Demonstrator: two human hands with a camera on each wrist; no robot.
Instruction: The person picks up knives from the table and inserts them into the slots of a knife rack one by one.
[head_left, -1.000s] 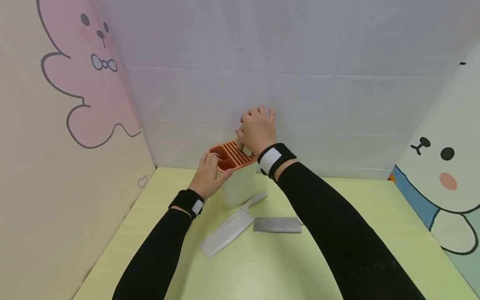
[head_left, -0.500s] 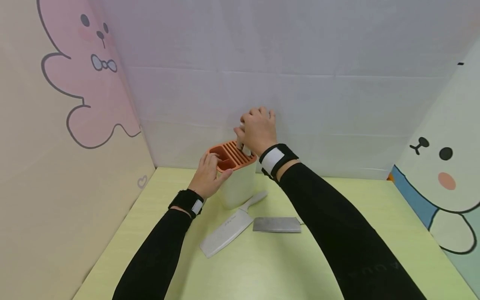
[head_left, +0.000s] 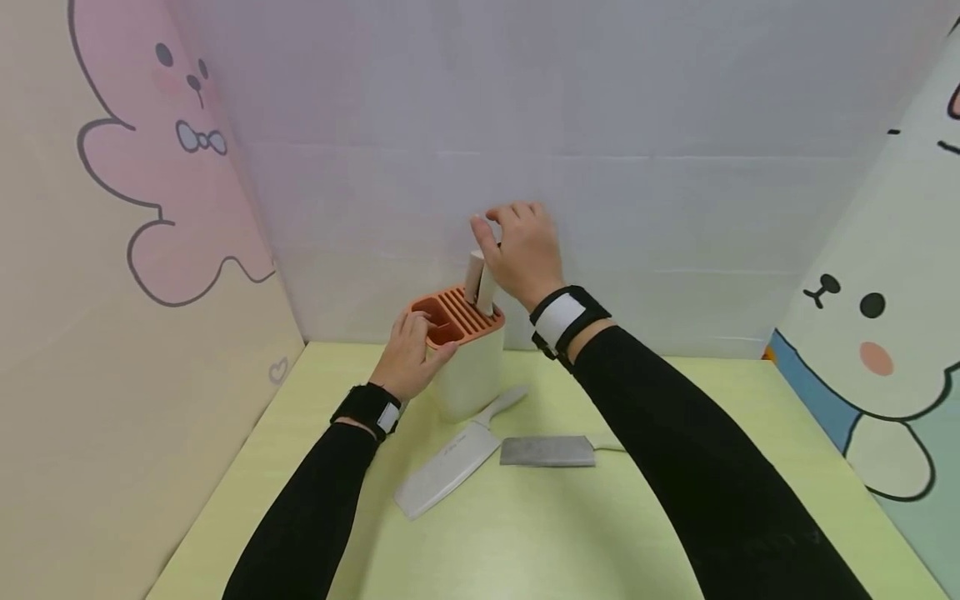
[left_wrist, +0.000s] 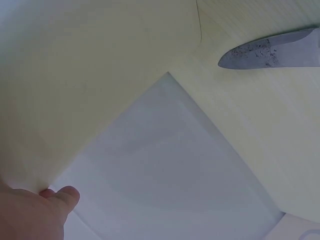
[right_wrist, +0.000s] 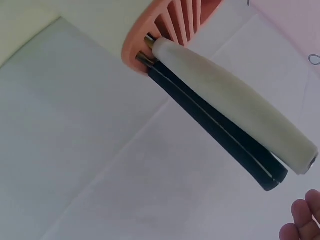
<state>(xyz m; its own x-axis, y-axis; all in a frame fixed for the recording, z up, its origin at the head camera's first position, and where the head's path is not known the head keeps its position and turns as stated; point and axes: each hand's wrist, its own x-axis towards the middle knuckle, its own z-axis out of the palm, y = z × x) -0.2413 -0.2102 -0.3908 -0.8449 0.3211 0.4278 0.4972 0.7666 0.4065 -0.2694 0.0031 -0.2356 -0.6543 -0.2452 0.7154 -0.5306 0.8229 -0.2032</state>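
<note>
A cream knife holder (head_left: pixel 468 379) with an orange slotted top (head_left: pixel 463 317) stands upright near the back wall. My left hand (head_left: pixel 407 357) grips its left rim, fingers over the edge of the large compartment; in the left wrist view part of that hand (left_wrist: pixel 37 212) shows. Two handles rise from the right-hand slots: a pale handle (right_wrist: pixel 235 102) and a dark handle (right_wrist: pixel 215 125) in the right wrist view. Just above the handles is my right hand (head_left: pixel 525 254), fingers loosely bent; its fingertips (right_wrist: pixel 302 220) are apart from both handles in the right wrist view.
In front of the holder, a large cleaver (head_left: pixel 450 467) lies slanted on the pale yellow table (head_left: pixel 480 558). A smaller cleaver (head_left: pixel 547 451) lies to its right. The left wrist view shows a knife blade (left_wrist: pixel 270 52). A white wall (head_left: pixel 637 208) stands close behind.
My right hand has let go of the handles and moved slightly up and right, baring them. My left hand keeps its hold on the rim. The head view has shifted a little.
</note>
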